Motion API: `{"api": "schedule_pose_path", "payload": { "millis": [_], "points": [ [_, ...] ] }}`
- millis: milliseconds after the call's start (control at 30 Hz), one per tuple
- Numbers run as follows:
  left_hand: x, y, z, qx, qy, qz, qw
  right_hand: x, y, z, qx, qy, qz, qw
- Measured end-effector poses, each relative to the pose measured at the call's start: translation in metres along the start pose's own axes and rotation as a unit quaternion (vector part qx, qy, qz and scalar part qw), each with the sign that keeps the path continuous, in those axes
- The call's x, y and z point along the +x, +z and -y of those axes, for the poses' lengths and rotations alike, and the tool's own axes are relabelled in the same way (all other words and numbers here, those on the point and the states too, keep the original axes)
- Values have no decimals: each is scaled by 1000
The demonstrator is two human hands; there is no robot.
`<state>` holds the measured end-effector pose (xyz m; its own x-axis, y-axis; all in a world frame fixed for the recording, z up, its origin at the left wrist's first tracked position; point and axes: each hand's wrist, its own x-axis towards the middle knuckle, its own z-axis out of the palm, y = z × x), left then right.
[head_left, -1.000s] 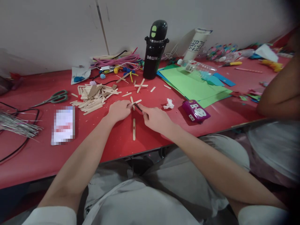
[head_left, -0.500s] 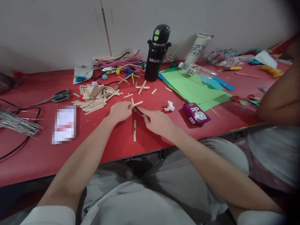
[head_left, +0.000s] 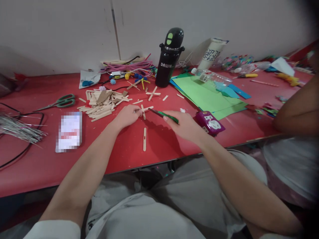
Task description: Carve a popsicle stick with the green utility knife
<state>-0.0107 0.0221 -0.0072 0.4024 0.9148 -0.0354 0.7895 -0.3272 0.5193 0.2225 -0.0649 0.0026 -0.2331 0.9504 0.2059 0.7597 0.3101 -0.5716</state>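
Note:
My left hand [head_left: 127,116] is closed, pinching crossed wooden craft sticks [head_left: 145,110] against the red table [head_left: 37,162]. My right hand [head_left: 183,124] is shut on a green-handled craft knife [head_left: 165,116]; its dark tip points left toward the crossed sticks. A single wooden stick with a slot [head_left: 144,139] lies on the table just below and between my hands. A pile of loose wooden sticks [head_left: 101,104] sits left of my left hand.
Scissors [head_left: 58,103], a phone [head_left: 69,131] and silver wires [head_left: 17,127] lie at the left. A black bottle [head_left: 169,58], green paper sheets [head_left: 206,96] and a purple power strip [head_left: 209,122] are at the right. Another person's arm [head_left: 296,109] rests at the far right.
My right hand has drawn back to the right with the knife, so its green handle now shows. My left hand stays on the crossed sticks.

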Motion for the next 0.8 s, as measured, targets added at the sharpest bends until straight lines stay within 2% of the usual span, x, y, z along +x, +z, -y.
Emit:
{"api": "schedule_pose_path", "payload": {
  "millis": [167, 333, 400, 500, 667, 800],
  "points": [
    [-2, -10, 7, -94, 6, -3, 996, -1, 0, 1, -2, -31, -50, 998],
    [-4, -13, 6, -152, 16, 3, 988, 0, 5, 0, 4, -61, -42, 997],
    [-4, -12, 5, -165, 14, -16, 986, 0, 5, 0, 9, -64, -42, 997],
    [-4, -10, 3, -162, 12, -51, 985, -1, 5, 0, 12, -62, -31, 998],
    [-4, -6, 3, -148, 4, -67, 987, -2, 7, 2, 18, -48, -24, 998],
    [-3, -5, 4, -109, 29, -85, 990, -3, 9, 7, 12, -46, -20, 999]
  ]
}}
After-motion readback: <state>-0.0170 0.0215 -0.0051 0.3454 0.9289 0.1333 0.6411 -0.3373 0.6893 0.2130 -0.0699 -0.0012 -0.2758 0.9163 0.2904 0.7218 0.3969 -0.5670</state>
